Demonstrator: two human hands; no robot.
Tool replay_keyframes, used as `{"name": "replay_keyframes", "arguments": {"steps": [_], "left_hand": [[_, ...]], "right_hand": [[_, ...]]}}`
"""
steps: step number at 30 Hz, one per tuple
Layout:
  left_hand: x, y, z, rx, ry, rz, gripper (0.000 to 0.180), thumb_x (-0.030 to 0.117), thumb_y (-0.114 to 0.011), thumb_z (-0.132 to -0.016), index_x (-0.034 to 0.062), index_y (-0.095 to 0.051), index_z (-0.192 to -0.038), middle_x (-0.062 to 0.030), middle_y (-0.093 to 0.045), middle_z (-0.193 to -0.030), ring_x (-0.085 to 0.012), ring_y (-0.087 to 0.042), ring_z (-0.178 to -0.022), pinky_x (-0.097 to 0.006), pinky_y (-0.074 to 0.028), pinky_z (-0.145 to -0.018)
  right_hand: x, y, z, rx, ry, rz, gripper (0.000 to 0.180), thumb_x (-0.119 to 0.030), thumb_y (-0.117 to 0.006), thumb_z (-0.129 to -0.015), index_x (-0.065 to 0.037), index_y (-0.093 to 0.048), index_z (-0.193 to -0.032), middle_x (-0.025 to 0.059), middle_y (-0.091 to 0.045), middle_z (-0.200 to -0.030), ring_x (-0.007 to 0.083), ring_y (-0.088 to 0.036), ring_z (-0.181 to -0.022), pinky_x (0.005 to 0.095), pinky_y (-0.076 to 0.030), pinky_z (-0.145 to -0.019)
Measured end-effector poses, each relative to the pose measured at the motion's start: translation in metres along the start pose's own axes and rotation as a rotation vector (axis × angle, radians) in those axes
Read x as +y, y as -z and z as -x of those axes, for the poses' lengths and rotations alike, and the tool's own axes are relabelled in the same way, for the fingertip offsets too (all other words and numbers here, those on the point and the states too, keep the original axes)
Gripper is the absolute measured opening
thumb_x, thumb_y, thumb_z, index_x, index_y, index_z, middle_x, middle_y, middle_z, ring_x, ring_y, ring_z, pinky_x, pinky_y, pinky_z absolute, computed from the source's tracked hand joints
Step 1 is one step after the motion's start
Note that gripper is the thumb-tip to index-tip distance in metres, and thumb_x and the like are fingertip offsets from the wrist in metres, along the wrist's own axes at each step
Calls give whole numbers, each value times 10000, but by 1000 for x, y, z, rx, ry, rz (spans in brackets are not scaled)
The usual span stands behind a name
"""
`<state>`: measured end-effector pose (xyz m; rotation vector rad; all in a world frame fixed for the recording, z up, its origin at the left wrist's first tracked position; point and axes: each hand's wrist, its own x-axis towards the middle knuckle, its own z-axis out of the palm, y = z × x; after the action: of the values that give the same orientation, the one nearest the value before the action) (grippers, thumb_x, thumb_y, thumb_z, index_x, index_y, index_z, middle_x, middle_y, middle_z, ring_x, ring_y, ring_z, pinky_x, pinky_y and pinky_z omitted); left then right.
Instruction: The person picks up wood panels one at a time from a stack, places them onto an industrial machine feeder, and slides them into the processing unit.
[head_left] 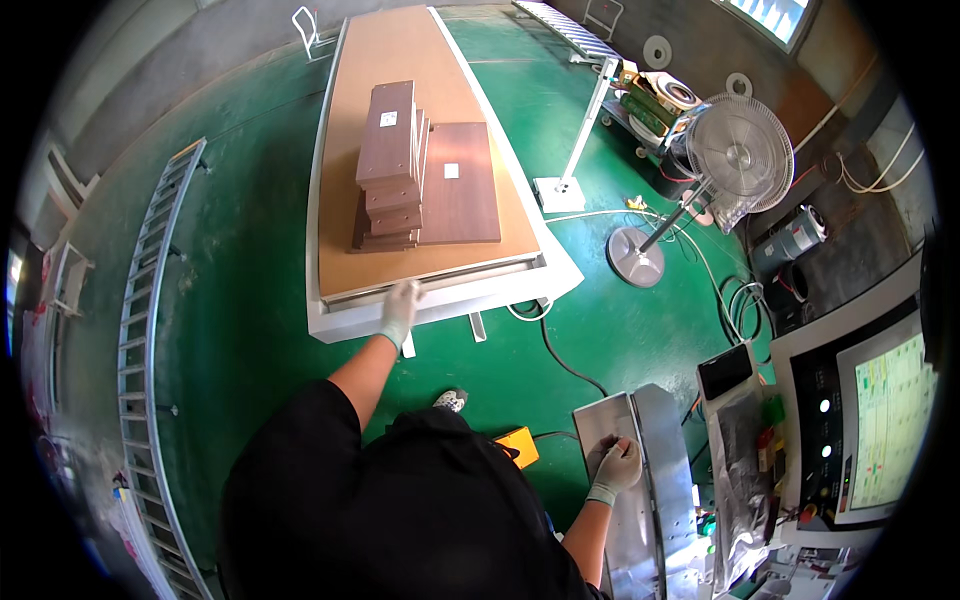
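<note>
My left hand [400,310], in a pale glove, is at the near edge of a long white-framed table [450,313]. Its fingers are too blurred to read. On the table's brown top [385,45] lies a stack of dark wood-brown panels [390,140] with small holes, and a white label is on the uppermost. A wider brown panel [465,200], also labelled, lies flat beside and partly under them. Lower right, my gloved right hand [620,467] rests over a sloping metal plate [603,420] with its fingers curled closed; what they hold, if anything, is hidden.
A standing fan [738,150] is to the right, by a white post [583,130] and a loaded cart [640,112]. Cables [560,360] cross the green floor. At the right edge is a control panel with a screen [890,425]. A roller conveyor [147,290] runs along the left.
</note>
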<state>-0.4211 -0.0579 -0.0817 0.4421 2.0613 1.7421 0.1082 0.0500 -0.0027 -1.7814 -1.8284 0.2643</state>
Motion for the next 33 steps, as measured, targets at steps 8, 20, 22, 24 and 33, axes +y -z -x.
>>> {"name": "replay_keyframes", "arguments": {"steps": [8, 20, 22, 24, 33], "left_hand": [[94, 56, -141, 688, -197, 517, 442, 323, -570, -996, 17, -484, -1303, -36, -602, -975, -119, -518, -827, -290, -436, -793], [150, 65, -203, 238, -25, 309, 361, 265, -680, -927, -61, -684, -1082, -132, -698, -1032, -226, -621, -1000, -387, -463, -935], [151, 66, -206, 271, -10, 237, 373, 254, -679, -927, -70, -669, -1111, -149, -694, -1068, -239, -628, -1011, -376, -468, -938], [142, 76, -212, 261, -42, 191, 424, 274, -677, -929, -58, -636, -1190, -150, -675, -1142, -247, -619, -1048, -388, -470, -949], [143, 85, -184, 222, -60, 80, 549, 281, -624, -951, 86, -484, -1446, 8, -616, -1080, -96, -531, -789, -303, -485, -694]], "right_hand": [[2, -7, -3, 24, -8, -1, 283, -274, -529, -932, -96, -664, -758, 130, -686, -776, 344, -659, -702, 451, -504, -616], [18, -14, 3, 56, -42, -52, 237, -260, -553, -897, -98, -664, -765, 100, -688, -773, 313, -664, -715, 425, -510, -628], [11, -12, 3, 38, -65, -50, 226, -251, -551, -891, -98, -665, -771, 98, -689, -775, 303, -667, -718, 416, -512, -633], [1, -4, 2, -7, -88, -60, 218, -240, -544, -889, -97, -665, -776, 98, -691, -780, 293, -671, -724, 406, -515, -639], [-7, -1, 4, 33, -80, -131, 157, -149, -524, -826, -78, -660, -790, 109, -694, -816, 308, -670, -755, 412, -523, -684]]}}
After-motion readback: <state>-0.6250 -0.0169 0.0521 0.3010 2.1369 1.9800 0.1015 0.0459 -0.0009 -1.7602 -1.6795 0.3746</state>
